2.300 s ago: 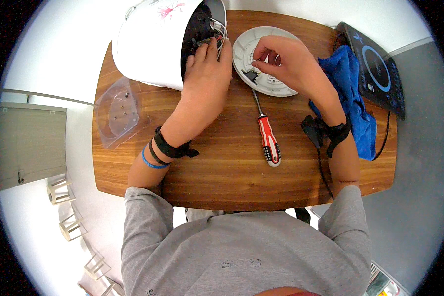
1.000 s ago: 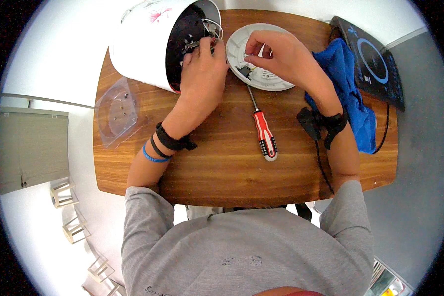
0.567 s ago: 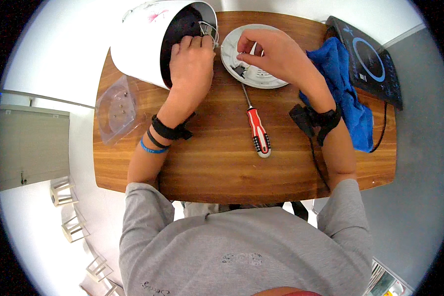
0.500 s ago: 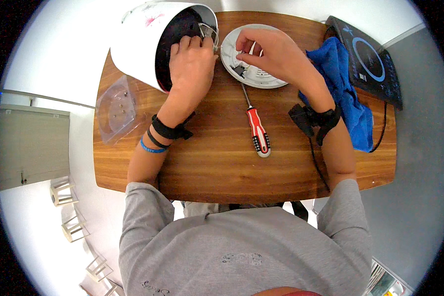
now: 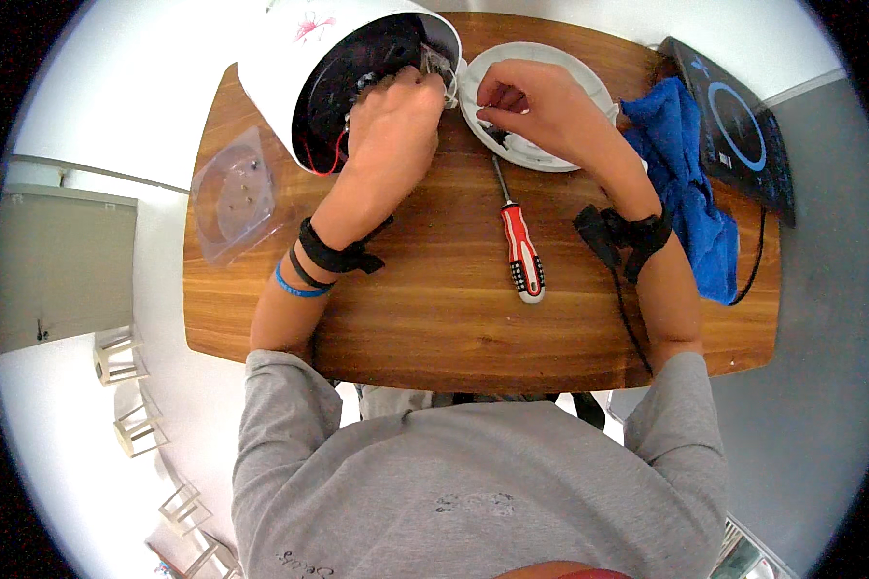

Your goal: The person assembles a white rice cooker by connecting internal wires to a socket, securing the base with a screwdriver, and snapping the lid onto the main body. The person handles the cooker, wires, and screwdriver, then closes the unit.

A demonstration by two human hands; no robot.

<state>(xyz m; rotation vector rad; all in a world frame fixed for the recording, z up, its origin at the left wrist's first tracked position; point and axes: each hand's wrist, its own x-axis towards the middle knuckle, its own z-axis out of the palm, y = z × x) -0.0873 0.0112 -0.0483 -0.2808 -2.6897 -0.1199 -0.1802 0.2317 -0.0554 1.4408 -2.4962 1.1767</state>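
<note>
A white housing (image 5: 278,72) with a pink flower print lies on its side at the table's far left, its dark open end turned toward me. Inside it, a red wire (image 5: 341,152) and pale wires (image 5: 451,89) show. My left hand (image 5: 396,121) is at this opening with fingers curled; what they grip is hidden. To the right lies a round white cover (image 5: 541,159). Above it my right hand (image 5: 536,106) pinches thumb and fingers together; anything between them is too small to make out. A red-and-white screwdriver (image 5: 521,251) lies below, its shaft pointing at the cover.
On the left is a clear plastic tray (image 5: 232,227) holding several small screws. A crumpled blue cloth (image 5: 690,183) lies at the right, beside a black induction cooktop (image 5: 734,116) with a cord. A black cable (image 5: 628,314) hangs from my right wrist strap.
The housing has shifted right and turned, showing more of its inside and the red wire. My left hand has moved right with it. The cover and screwdriver appear slightly farther right.
</note>
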